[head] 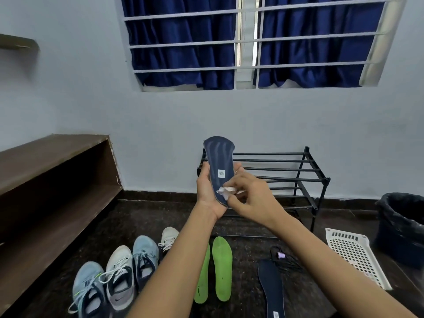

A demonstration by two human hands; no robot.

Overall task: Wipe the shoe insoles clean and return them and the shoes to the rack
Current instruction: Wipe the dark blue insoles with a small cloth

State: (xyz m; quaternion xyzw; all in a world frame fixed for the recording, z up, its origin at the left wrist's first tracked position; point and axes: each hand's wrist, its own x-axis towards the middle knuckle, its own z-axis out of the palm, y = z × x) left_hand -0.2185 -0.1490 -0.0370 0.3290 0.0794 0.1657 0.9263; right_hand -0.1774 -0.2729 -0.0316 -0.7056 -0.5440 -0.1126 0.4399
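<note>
Your left hand (210,195) grips the navy insole (218,157); your right hand (252,199) pinches tissue (223,192) at its 6 o'clock end.

One wide-angle camera sat on the person's head, facing forward and down — close above left hand (210,195) and right hand (252,199), wall (206,115) beyond.

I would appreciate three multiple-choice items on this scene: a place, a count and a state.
1. The green insoles lie: A on a chair; B on the floor; C in a drawer.
2. Shoes on the floor: A two; B six; C four.
3. The right hand: A pinches a white wipe against the navy insole; B hangs idle; C ties laces.
B, both lie on the floor; C, four stand in a row; A, it pinches the wipe on the insole the left hand holds.
</note>
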